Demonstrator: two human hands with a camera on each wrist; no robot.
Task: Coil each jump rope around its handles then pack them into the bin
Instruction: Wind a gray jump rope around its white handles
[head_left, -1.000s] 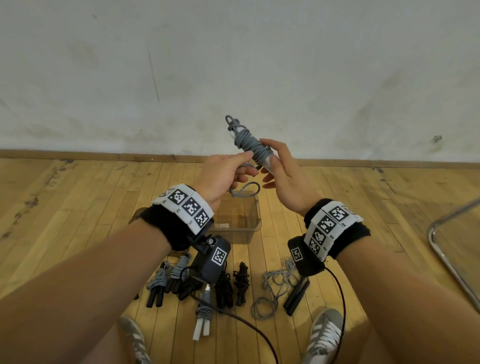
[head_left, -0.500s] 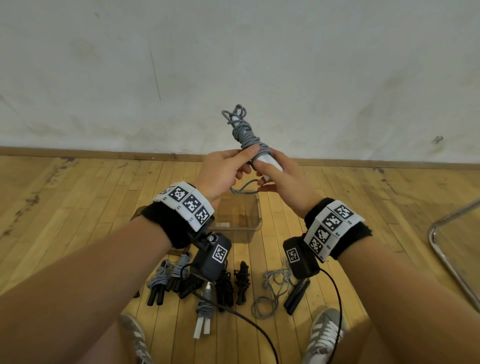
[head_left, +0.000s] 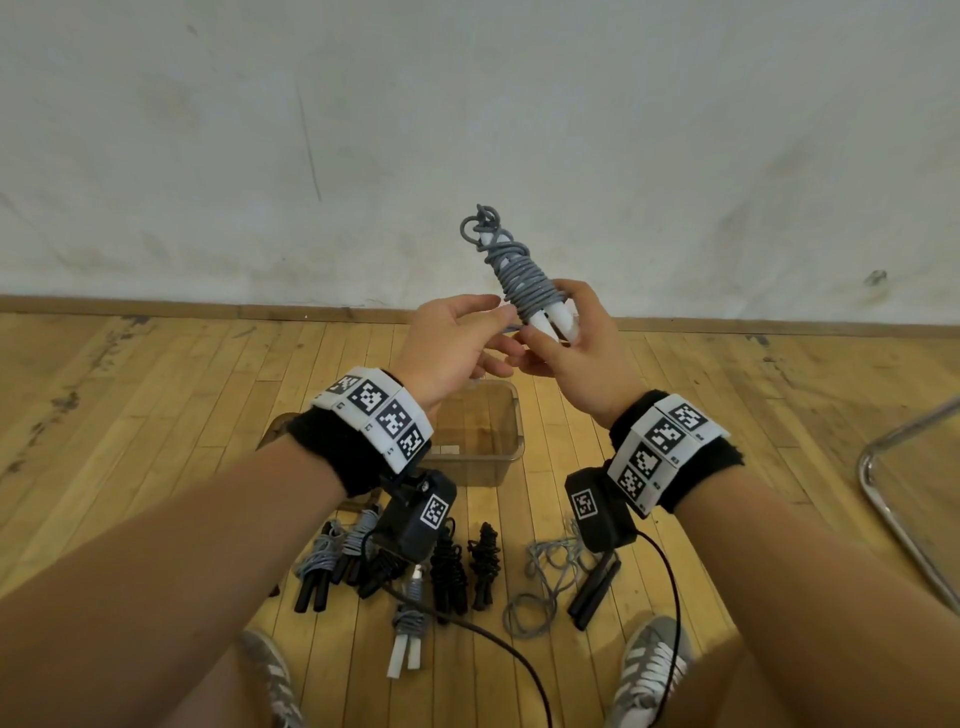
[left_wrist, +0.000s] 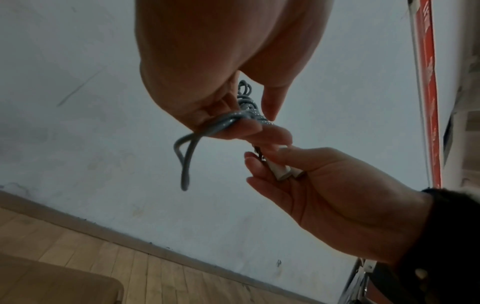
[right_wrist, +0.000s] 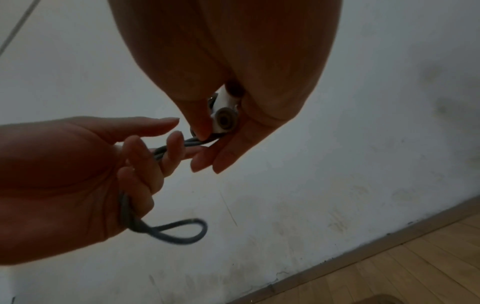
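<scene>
Right-hand (head_left: 576, 358) pinch below rope coil (head_left: 519, 275)

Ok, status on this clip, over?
Right hand grips white handles of grey jump rope. Left hand holds its loose loop. Bin below, nothing blocking.

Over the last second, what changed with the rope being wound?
The grey jump rope tilted from side to side and rose slightly; its coil reaches further down the white handles. The left hand still holds the loose loop, the right hand still grips the handles. The bin and floor ropes stayed put.
</scene>
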